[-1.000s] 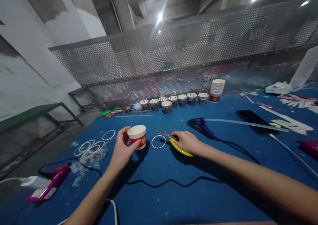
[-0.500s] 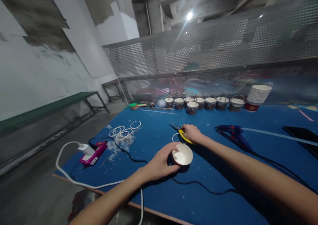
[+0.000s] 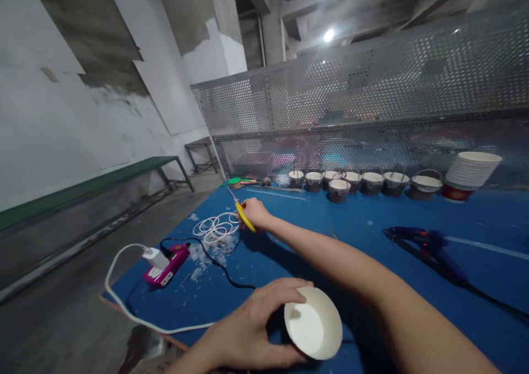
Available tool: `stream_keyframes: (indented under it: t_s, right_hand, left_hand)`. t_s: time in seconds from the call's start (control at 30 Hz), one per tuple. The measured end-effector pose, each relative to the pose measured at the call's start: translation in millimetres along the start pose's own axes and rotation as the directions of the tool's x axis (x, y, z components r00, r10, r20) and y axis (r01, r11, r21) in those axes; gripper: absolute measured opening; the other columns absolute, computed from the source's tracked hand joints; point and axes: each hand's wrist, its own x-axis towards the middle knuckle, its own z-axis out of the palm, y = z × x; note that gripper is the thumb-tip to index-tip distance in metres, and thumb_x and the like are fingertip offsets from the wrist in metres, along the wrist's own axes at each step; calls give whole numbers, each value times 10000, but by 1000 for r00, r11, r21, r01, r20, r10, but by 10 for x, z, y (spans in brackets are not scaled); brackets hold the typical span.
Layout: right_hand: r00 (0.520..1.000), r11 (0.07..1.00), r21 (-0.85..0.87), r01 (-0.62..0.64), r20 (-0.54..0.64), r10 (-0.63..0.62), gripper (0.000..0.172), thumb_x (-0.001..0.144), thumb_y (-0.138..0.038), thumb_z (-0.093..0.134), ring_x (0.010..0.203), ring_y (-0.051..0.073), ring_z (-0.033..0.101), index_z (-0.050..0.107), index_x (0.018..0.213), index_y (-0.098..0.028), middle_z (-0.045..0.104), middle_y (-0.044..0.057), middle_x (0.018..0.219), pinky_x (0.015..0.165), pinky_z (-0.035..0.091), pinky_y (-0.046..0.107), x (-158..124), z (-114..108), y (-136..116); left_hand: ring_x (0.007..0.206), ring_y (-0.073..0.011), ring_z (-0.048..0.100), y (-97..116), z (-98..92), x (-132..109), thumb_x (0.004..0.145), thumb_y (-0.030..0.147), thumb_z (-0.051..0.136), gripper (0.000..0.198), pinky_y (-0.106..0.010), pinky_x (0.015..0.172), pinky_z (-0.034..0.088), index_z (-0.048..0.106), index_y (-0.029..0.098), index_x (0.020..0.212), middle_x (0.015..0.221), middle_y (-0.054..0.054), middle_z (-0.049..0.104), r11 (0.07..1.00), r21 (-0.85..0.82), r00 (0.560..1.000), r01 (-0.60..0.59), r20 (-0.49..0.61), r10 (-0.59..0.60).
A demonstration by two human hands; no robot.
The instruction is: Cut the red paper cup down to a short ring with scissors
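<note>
My left hand (image 3: 252, 330) is wrapped round a white paper cup (image 3: 313, 323), tilted so its open mouth faces me, low over the near part of the blue table (image 3: 372, 236). My right hand (image 3: 254, 213) reaches across to the left and grips yellow-handled scissors (image 3: 243, 214), their blades pointing up and away. The scissors sit right beside a pile of white rings (image 3: 217, 226) on the table.
A pink device (image 3: 167, 256) with a white plug and cable lies near the table's left corner. A blue glue gun (image 3: 425, 243) lies at the right. A row of filled cups (image 3: 359, 180) and a stack of paper cups (image 3: 471, 171) line the back mesh fence.
My right hand has carried the scissors left from the single ring to the pile of rings. My left hand has brought the cup nearer and tipped its mouth toward me. The view swung left.
</note>
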Motion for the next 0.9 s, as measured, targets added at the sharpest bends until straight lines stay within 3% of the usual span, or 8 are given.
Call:
stream_keyframes:
  t_s: [0.13,0.27,0.43,0.53,0.67,0.77,0.9]
  right_hand:
    - [999,990,140,14,31,-18,257,898,-299,560,865,178,622,562,1114,-162,606,52,1061,715,531,339,18,136,34]
    - [999,978,206,-3,38,-5,239,911,-298,541,757,142,626,564,1092,-145,622,40,984,638,539,296,-211,-36,239]
    - [999,980,196,-23,-33,30,228,860,-319,604,575,105,604,608,986,-129,649,-4,762,529,499,237,-957,-513,667]
    - [987,986,163,-37,-150,62,295,685,-308,737,690,174,634,662,913,-136,695,36,770,580,459,231,-1541,-747,1007]
    - [952,982,151,-112,-267,149,345,677,-349,680,721,198,615,654,948,-137,687,52,793,623,449,272,-2221,-895,1437]
    - [930,972,174,-159,-306,206,327,678,-342,655,670,180,596,644,939,-146,664,26,743,603,448,270,-2504,-932,1630]
    - [921,960,239,-149,-319,223,284,689,-278,629,712,172,614,634,950,-166,677,22,802,635,471,253,-2558,-935,1747]
  left_hand:
    - [1175,-233,516,-26,14,-66,647,263,768,667,-360,972,416,413,330,1208,1294,-73,533,997,-49,997,68,-27,-69]
    - [1166,-237,518,-14,48,8,643,206,756,615,-372,984,409,446,292,1168,1282,-93,525,994,-70,991,83,-99,-90]
    - [1184,-246,493,10,85,184,674,199,697,585,-393,1019,383,438,274,1193,1264,-87,509,983,-74,961,169,-210,-181]
    - [1161,-257,509,47,150,359,687,237,681,601,-403,1017,391,417,244,1227,1276,-102,499,962,-131,941,239,-214,-263]
    - [1183,-255,493,119,315,682,691,268,680,631,-415,1042,365,391,234,1250,1308,-106,479,934,-231,925,273,-202,-321]
    - [1170,-251,501,138,445,951,685,254,682,663,-425,1044,358,371,226,1270,1286,-108,499,921,-279,916,271,-220,-336]
    - [1131,-236,521,87,550,1250,691,258,673,682,-418,1015,380,343,231,1287,1278,-100,500,898,-309,890,312,-236,-390]
